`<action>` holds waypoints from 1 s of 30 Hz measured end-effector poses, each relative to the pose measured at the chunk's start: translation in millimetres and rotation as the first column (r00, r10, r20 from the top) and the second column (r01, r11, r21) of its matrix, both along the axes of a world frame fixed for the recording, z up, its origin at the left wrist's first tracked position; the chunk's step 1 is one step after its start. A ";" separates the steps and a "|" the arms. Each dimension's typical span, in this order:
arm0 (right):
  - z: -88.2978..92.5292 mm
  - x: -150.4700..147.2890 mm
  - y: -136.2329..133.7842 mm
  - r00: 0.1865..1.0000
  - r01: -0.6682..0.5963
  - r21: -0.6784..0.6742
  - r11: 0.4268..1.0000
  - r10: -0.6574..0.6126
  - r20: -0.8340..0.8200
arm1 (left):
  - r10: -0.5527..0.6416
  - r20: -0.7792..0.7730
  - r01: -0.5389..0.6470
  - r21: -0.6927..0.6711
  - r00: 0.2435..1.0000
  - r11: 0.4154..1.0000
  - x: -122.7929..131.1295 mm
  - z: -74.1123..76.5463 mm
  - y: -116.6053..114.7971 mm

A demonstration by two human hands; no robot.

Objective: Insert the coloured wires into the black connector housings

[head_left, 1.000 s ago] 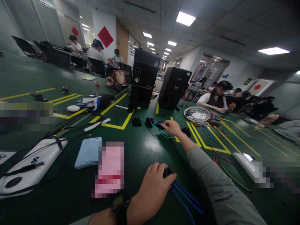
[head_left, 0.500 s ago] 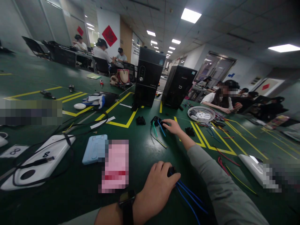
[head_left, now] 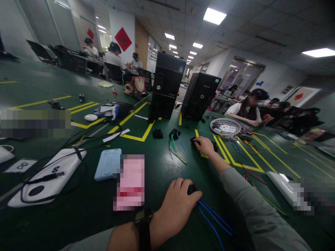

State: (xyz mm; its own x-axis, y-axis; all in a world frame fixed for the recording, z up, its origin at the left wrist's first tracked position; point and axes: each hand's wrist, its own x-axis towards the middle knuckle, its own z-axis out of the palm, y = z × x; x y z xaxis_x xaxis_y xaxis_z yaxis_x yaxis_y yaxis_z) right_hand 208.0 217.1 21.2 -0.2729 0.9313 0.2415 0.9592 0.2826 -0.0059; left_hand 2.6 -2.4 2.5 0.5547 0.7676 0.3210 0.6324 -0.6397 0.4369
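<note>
A black block (head_left: 192, 189) lies in the left hand (head_left: 178, 200).

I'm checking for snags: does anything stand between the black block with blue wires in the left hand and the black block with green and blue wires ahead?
Only the loose green and blue wires of the farther black block lie in that gap; the right hand is off to the right.
</note>
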 end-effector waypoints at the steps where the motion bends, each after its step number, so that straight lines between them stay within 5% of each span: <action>1: 0.0 1.2 -4.0 1.000 0.005 0.020 1.000 -0.005 -0.004 | -0.001 0.003 0.001 -0.002 1.000 1.000 -0.1 0.5 0.1; 9: 14.7 -11.6 -68.6 0.991 -0.011 0.239 0.971 0.043 -0.129 | -0.006 0.007 0.006 -0.004 1.000 1.000 -2.7 6.1 -1.2; 12: 22.9 -16.9 -122.5 0.962 -0.156 0.221 0.963 0.199 -0.186 | -0.008 -0.003 0.008 0.001 1.000 1.000 -3.2 6.3 -1.5; 15: 26.9 -17.8 -183.5 0.926 -0.271 0.044 0.962 0.273 -0.261 | -0.012 -0.023 0.013 0.014 1.000 1.000 -3.5 6.4 -2.0; 18: 26.2 -12.9 -232.2 0.928 -0.216 -0.158 0.963 0.152 -0.340 | -0.001 -0.032 0.002 0.025 0.999 1.000 -3.4 6.1 -2.3; 22: 20.2 -2.8 -262.8 0.884 -0.101 -0.378 0.920 -0.092 -0.458 | 0.032 -0.028 -0.032 0.018 0.999 0.999 -2.8 4.9 -1.9; 30: 2.4 -14.7 -275.4 0.834 0.019 -0.312 0.950 -0.188 -0.519 | 0.024 -0.072 -0.021 0.039 0.997 0.999 -5.1 2.4 1.3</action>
